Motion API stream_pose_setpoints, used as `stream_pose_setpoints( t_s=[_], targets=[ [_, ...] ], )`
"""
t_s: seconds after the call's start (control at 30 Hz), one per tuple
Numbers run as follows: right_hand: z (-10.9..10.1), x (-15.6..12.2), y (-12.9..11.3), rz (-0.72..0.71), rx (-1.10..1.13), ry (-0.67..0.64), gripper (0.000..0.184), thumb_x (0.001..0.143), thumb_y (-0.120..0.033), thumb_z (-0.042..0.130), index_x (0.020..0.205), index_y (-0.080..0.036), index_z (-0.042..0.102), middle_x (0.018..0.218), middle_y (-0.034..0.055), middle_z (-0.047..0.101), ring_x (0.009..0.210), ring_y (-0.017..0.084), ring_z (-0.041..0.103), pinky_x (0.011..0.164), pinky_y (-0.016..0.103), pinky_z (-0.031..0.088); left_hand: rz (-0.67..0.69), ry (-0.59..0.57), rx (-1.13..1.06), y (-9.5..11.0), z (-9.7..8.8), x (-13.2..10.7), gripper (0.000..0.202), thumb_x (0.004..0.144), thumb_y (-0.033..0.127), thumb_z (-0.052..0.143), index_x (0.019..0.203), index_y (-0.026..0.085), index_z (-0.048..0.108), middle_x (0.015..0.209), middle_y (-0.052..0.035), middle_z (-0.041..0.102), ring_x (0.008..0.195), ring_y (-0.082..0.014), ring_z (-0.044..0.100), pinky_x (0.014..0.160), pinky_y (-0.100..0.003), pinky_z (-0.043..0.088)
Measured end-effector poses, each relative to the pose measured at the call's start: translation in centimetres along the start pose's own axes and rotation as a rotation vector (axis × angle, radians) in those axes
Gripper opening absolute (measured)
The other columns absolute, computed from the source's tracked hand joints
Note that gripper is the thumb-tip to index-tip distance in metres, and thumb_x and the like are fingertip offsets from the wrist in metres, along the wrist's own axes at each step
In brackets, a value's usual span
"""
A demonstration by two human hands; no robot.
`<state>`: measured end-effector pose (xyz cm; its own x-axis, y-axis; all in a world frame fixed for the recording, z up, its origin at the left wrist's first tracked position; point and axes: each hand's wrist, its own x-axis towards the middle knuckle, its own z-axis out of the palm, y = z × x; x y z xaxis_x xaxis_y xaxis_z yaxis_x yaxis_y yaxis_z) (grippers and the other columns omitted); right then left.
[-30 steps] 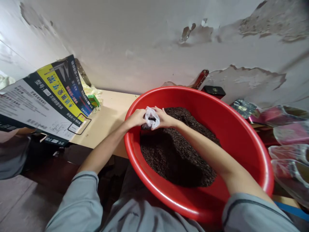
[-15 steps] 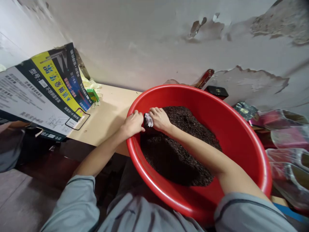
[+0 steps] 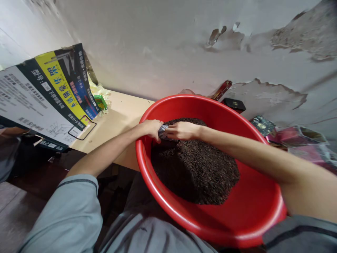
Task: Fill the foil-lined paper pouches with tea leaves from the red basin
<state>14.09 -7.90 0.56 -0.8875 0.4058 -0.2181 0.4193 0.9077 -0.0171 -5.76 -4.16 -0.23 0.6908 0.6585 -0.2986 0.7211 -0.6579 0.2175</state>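
**Red basin (image 3: 252, 211), pouch pinched at its far-left rim**

Printed cardboard box (image 3: 44, 95) lies tilted over the left end of the table (image 3: 118, 116), with a small green packet (image 3: 100, 102) just beside it at the table's back edge. Next comes the left hand (image 3: 151, 127), reaching over the basin's left rim with its fingers closed on one end of a small pouch (image 3: 163, 132). The right hand (image 3: 182, 130) pinches the other end, so both hands are clamped on it and neither is free. The pouch lies between the two grips, its long axis running roughly level from left to right. It sits just inside the far-left rim and appears to touch the top of the heap of dark granules (image 3: 200, 172); whether it presses into them I cannot tell. The left hand is nearer the rim, while the right arm crosses the whole basin. Beyond the basin's far-right rim are a black box (image 3: 234, 104) and clear bags (image 3: 302, 140).
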Motion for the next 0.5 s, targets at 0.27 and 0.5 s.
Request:
stream_pose_setpoints(
  t_s=[0.27, 0.5],
  targets=[
    [-2.0, 1.9, 1.7, -0.319, 0.006, -0.054, 0.029, 0.102, -0.021, 0.043, 0.107, -0.020, 0.072, 0.097, 0.0083, 0.068, 0.093, 0.020, 0.064, 0.092, 0.039, 0.054, 0.423, 0.112, -0.293, -2.2, 0.3, 2.2, 0.035, 0.067, 0.018, 0.080, 0.100, 0.026, 0.079, 0.132, -0.0071, 0.072, 0.137, -0.0299, 0.055, 0.113, -0.045, 0.043],
    [-1.5, 0.0, -1.1, -0.032, 0.021, 0.115, 0.029, 0.100, -0.014, 0.046, 0.084, -0.017, 0.069, 0.093, 0.0101, 0.067, 0.087, 0.019, 0.063, 0.078, 0.035, 0.053, 0.391, 0.203, -0.451, -0.8, 2.9, 3.7, 0.019, 0.070, 0.005, 0.065, 0.081, 0.013, 0.079, 0.089, -0.0059, 0.078, 0.086, -0.0224, 0.073, 0.074, -0.025, 0.052]
  ],
)
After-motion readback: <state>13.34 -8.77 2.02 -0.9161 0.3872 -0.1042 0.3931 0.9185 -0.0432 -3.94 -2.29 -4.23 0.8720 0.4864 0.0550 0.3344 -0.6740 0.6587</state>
